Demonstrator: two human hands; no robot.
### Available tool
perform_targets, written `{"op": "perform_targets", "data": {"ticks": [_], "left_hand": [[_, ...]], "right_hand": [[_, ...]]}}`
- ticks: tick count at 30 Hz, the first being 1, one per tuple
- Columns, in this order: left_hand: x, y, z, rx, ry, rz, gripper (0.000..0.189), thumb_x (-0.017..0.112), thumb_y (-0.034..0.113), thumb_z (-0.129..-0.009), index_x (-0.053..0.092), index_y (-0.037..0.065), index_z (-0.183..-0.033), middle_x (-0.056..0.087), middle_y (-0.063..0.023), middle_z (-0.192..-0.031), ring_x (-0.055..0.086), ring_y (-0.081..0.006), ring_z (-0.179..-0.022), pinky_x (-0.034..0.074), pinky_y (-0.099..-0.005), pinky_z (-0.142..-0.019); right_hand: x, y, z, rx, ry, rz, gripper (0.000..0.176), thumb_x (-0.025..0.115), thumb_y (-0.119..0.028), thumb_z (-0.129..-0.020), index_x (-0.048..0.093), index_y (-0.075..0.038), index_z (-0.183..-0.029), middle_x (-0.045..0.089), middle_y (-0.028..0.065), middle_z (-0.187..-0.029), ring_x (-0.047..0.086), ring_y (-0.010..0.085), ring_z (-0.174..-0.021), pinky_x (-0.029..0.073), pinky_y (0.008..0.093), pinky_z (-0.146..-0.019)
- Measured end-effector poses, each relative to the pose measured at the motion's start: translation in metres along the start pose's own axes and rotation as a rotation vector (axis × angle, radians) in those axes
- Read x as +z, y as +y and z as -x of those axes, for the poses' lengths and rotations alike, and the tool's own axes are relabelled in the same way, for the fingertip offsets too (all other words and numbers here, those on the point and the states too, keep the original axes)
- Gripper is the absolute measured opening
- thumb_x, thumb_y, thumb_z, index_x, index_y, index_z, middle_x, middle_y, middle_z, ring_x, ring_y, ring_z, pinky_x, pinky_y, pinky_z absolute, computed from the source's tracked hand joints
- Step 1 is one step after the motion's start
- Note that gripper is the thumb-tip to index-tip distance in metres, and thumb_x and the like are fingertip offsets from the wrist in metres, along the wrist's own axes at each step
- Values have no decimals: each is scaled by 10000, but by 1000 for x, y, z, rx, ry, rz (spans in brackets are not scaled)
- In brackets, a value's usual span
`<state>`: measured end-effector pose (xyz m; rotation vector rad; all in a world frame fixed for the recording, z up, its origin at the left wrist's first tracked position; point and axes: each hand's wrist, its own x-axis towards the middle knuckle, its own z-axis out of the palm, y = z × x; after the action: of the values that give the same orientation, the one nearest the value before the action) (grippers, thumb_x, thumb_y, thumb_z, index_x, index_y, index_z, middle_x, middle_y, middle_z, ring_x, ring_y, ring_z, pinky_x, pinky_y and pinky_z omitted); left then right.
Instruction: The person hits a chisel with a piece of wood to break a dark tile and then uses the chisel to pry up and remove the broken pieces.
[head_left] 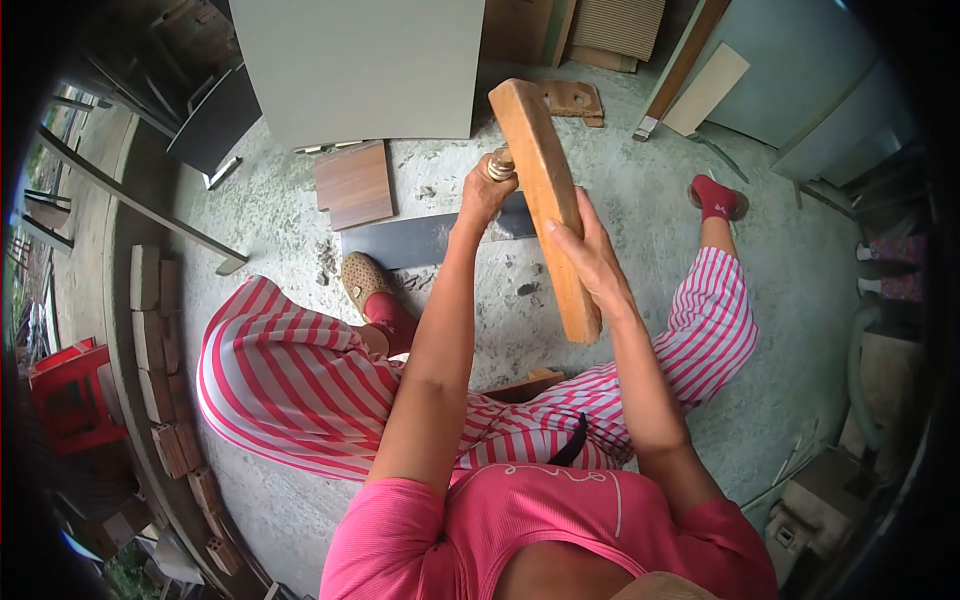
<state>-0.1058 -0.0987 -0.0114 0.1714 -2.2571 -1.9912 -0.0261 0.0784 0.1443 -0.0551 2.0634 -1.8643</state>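
A long, thick wooden block (545,190) with worn, rounded edges is held up in front of me, slanting from upper left to lower right. Near its upper end, my left hand (485,190) is closed at its left side, with a ringed metallic piece showing by the fingers; the grip is partly hidden behind the wood. Lower down, my right hand (592,255) clasps the right side, thumb across the face. Beneath the hands, a dark grey board (395,241) lies on the floor, partly covered by my left arm and the block.
A brown wood-grain panel (355,186) lies beyond my left clog (362,278). A large pale panel (360,70) stands ahead. Bricks (150,335) line the left ledge, with a red stool (75,395) outside it. A metal bar (150,205) slants in at left. Debris dots the concrete floor.
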Motion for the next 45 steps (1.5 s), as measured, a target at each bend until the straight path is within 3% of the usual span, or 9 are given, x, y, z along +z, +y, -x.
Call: {"op": "perform_targets", "data": {"ticks": [11, 14, 18, 23, 32, 40, 42, 44, 45], "left_hand": [[-15, 29, 3, -84, 22, -154, 256, 661, 143, -706, 567, 22, -910, 601, -75, -773, 555, -168, -703, 472, -309, -692], [-17, 30, 1, -98, 26, -147, 301, 670, 151, -697, 591, 16, -955, 648, -105, -812, 609, -202, -727, 490, -326, -713], [-16, 15, 11, 32, 73, 15, 285, 664, 126, -727, 600, 17, -982, 655, -68, -826, 600, -148, -732, 491, -310, -709], [-37, -4, 13, -156, 90, 14, 155, 655, 138, -740, 559, 24, -784, 616, -48, -706, 563, -137, -646, 480, -333, -626], [-40, 47, 4, -162, 133, -27, 234, 666, 172, -714, 546, -1, -818, 604, -102, -703, 567, -195, -630, 475, -335, -633], [-40, 43, 4, -96, 189, -189, 292, 673, 213, -697, 557, -2, -858, 625, -141, -746, 599, -232, -680, 486, -354, -675], [-31, 22, 9, -99, 221, -211, 309, 667, 217, -702, 560, -2, -892, 626, -158, -759, 608, -256, -696, 487, -365, -686], [-26, 22, 12, -97, 201, -278, 320, 660, 214, -710, 561, -3, -923, 627, -169, -769, 616, -284, -720, 488, -374, -699], [-25, 24, 15, -100, 191, -244, 312, 657, 206, -716, 561, -1, -929, 624, -168, -765, 608, -277, -709, 486, -368, -695]], "right_hand": [[-23, -133, 4, -664, 498, 71, 745, 582, -351, -836, 233, 12, -1385, 462, 150, -1189, 472, 213, -1062, 373, 342, -937], [-4, -85, -5, -471, 513, 211, 802, 608, -296, -823, 172, 27, -1413, 421, 224, -1302, 461, 296, -1173, 377, 373, -971], [8, 16, -15, 14, -132, 302, 825, 634, -358, -790, 225, -20, -1422, 457, 251, -1302, 469, 336, -1210, 372, 375, -992], [7, 42, 7, 115, -42, 370, 832, 631, -390, -791, 224, -43, -1428, 477, 248, -1287, 491, 331, -1188, 387, 365, -977], [-21, 11, 10, -57, 66, 287, 818, 629, -371, -811, 225, -5, -1421, 472, 232, -1276, 510, 302, -1141, 402, 365, -956], [-18, 86, 52, 204, 21, -112, 741, 588, -394, -839, 282, -34, -1410, 421, 158, -1322, 430, 242, -1191, 347, 358, -989], [-26, 136, 58, 190, 56, -140, 725, 577, -423, -844, 306, -51, -1404, 489, 123, -1223, 506, 222, -1066, 421, 338, -886], [-32, 145, 57, 605, 45, -464, 660, 562, -471, -842, 397, -48, -1322, 551, 107, -1042, 561, 192, -870, 473, 310, -730], [-36, 149, 61, 680, 126, -513, 542, 521, -540, -844, 485, -60, -1093, 561, 68, -826, 562, 175, -661, 483, 306, -572]]}}
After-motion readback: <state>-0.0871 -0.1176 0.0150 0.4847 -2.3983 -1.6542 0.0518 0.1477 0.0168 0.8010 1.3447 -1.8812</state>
